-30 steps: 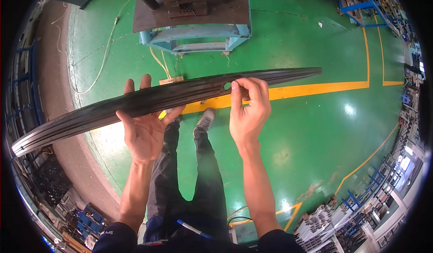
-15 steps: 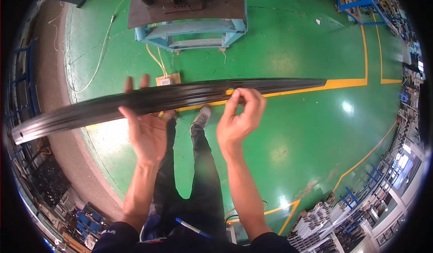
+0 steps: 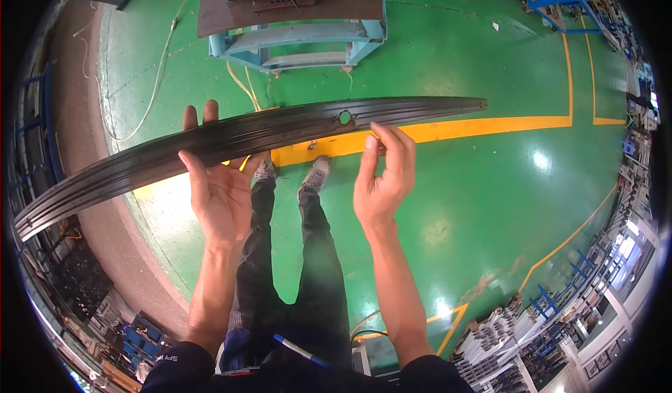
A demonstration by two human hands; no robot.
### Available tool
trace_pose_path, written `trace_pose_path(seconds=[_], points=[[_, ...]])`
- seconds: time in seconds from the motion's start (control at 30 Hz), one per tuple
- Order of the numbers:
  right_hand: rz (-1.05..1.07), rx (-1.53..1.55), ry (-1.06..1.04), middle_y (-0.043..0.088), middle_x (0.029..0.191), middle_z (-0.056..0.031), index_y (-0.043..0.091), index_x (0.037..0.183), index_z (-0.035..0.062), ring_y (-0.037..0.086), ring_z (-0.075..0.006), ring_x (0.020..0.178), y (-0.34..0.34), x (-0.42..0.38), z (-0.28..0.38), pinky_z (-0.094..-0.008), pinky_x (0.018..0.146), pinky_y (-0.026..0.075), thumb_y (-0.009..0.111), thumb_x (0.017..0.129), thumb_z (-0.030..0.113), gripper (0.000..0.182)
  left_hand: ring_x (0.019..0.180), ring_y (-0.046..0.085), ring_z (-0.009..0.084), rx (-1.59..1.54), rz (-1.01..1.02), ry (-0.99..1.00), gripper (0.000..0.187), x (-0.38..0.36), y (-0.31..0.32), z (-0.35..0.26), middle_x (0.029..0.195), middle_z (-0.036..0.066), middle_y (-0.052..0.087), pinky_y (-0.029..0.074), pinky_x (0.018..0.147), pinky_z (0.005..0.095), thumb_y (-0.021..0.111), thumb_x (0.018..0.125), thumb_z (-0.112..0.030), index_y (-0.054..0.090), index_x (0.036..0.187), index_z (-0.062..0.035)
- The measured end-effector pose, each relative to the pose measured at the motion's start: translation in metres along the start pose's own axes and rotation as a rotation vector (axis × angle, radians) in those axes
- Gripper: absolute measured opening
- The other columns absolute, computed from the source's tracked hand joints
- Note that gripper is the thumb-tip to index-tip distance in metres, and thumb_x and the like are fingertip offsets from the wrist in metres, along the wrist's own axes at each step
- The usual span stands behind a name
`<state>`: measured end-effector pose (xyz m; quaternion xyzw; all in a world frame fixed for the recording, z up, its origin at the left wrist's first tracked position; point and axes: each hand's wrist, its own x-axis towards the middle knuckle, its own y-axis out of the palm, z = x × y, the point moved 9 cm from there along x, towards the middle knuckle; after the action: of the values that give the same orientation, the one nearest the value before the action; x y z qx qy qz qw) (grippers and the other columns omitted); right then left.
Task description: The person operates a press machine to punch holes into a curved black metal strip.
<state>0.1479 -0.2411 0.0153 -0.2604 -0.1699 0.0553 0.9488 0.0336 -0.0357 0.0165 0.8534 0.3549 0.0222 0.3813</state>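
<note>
A long black ribbed strip (image 3: 280,128), like a plastic or rubber profile, spans the view from lower left to upper right. Its far left end hangs lower than the right one. My left hand (image 3: 222,197) grips it left of its middle, thumb in front and fingers behind, two fingertips showing above the upper edge. Right of the middle, a small hole in the strip shows the green floor through it. Just below and right of that hole is my right hand (image 3: 386,172), thumb and fingers pinched together by the strip's lower edge. Whatever the pinch holds, if anything, is hidden.
Ahead stands a work table (image 3: 294,25) with a dark top and light blue frame. A pale hose (image 3: 164,64) curves over the green floor at the left. Blue racks (image 3: 553,1) are at upper right, and stacked pale profiles (image 3: 490,344) lie at lower right.
My right hand has moved right and down, away from the hole, which now shows uncovered. The strip's right end has shifted up and left, while my left hand keeps its grip.
</note>
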Motion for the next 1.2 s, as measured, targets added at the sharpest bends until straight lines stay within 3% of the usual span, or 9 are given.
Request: trace_pose_path(seconds=[0.13, 0.4, 0.5, 0.53, 0.77, 0.9, 1.0, 1.1, 1.2], points=[[0.054, 0.001, -0.077, 0.061, 0.098, -0.0118, 0.062, 0.103, 0.0004, 0.062, -0.0254, 0.079, 0.013, 0.014, 0.004, -0.0345, 0.065, 0.051, 0.066, 0.087, 0.001, 0.016, 0.133, 0.042, 0.0350, -0.017, 0.034, -0.004, 0.056, -0.001, 0.001, -0.004, 0.157, 0.004, 0.023, 0.042, 0.108, 0.0530, 0.027, 0.104, -0.043, 0.014, 0.153, -0.0197], [0.047, -0.061, 0.103, 0.056, 0.086, -0.0121, 0.054, 0.090, -0.0020, 0.052, -0.0250, 0.063, 0.016, 0.006, 0.001, -0.0359, 0.058, 0.044, 0.060, 0.092, 0.003, 0.008, 0.133, 0.042, 0.0342, -0.005, -0.005, -0.010, 0.056, 0.001, -0.005, -0.004, 0.157, 0.004, 0.023, 0.041, 0.108, 0.0532, 0.027, 0.104, -0.044, 0.014, 0.153, -0.0201], [0.204, -0.017, 0.051, 0.057, 0.089, -0.0121, 0.055, 0.091, -0.0013, 0.054, -0.0239, 0.068, 0.022, -0.005, 0.009, -0.0349, 0.059, 0.045, 0.061, 0.091, 0.004, 0.007, 0.134, 0.042, 0.0338, -0.001, -0.021, -0.011, 0.057, 0.001, -0.008, -0.007, 0.157, 0.004, 0.023, 0.041, 0.109, 0.0531, 0.027, 0.104, -0.044, 0.013, 0.153, -0.0200], [0.109, 0.094, 0.140, 0.060, 0.093, -0.0118, 0.061, 0.095, -0.0009, 0.058, -0.0237, 0.073, 0.020, -0.002, 0.006, -0.0340, 0.063, 0.047, 0.063, 0.090, 0.003, 0.007, 0.134, 0.042, 0.0337, -0.001, -0.019, -0.006, 0.057, 0.002, -0.009, -0.007, 0.157, 0.004, 0.023, 0.040, 0.109, 0.0531, 0.027, 0.104, -0.044, 0.013, 0.153, -0.0200], [0.115, 0.008, -0.095, 0.062, 0.095, -0.0090, 0.067, 0.107, 0.0038, 0.061, -0.0242, 0.081, 0.037, 0.003, 0.022, -0.0339, 0.067, 0.050, 0.072, 0.082, 0.000, 0.026, 0.135, 0.041, 0.0336, -0.023, -0.013, -0.023, 0.057, 0.001, -0.009, -0.008, 0.158, 0.003, 0.022, 0.037, 0.111, 0.0538, 0.027, 0.104, -0.045, 0.013, 0.154, -0.0200], [0.097, -0.098, -0.231, 0.060, 0.087, -0.0089, 0.062, 0.091, -0.0021, 0.058, -0.0251, 0.073, 0.040, 0.007, 0.037, -0.0356, 0.060, 0.048, 0.071, 0.081, -0.001, 0.013, 0.134, 0.042, 0.0325, 0.040, -0.072, -0.027, 0.062, -0.001, -0.011, -0.009, 0.158, 0.005, 0.021, 0.041, 0.108, 0.0502, 0.028, 0.102, -0.049, 0.010, 0.154, -0.0207], [0.081, -0.045, 0.070, 0.056, 0.080, -0.0098, 0.055, 0.083, -0.0024, 0.055, -0.0235, 0.067, 0.047, -0.002, 0.023, -0.0349, 0.056, 0.045, 0.064, 0.087, -0.001, 0.010, 0.133, 0.042, 0.0317, 0.068, -0.082, -0.033, 0.064, -0.002, -0.010, -0.003, 0.157, 0.006, 0.021, 0.042, 0.108, 0.0487, 0.030, 0.101, -0.051, 0.009, 0.154, -0.0207], [0.276, 0.324, 0.699, 0.052, 0.078, -0.0097, 0.053, 0.083, -0.0012, 0.053, -0.0210, 0.062, 0.061, -0.035, -0.003, -0.0326, 0.055, 0.044, 0.058, 0.091, 0.000, 0.009, 0.134, 0.041, 0.0337, 0.025, -0.071, -0.053, 0.060, -0.002, -0.010, 0.008, 0.157, 0.004, 0.022, 0.038, 0.111, 0.0523, 0.028, 0.103, -0.047, 0.011, 0.154, -0.0202], [0.317, 0.323, 0.555, 0.053, 0.087, -0.0047, 0.053, 0.090, -0.0008, 0.051, -0.0134, 0.062, 0.057, -0.063, 0.000, -0.0275, 0.054, 0.041, 0.053, 0.098, 0.014, 0.017, 0.135, 0.040, 0.0348, -0.013, -0.087, -0.073, 0.057, 0.003, -0.013, 0.015, 0.157, 0.003, 0.022, 0.037, 0.111, 0.0535, 0.028, 0.104, -0.045, 0.013, 0.153, -0.0202]])
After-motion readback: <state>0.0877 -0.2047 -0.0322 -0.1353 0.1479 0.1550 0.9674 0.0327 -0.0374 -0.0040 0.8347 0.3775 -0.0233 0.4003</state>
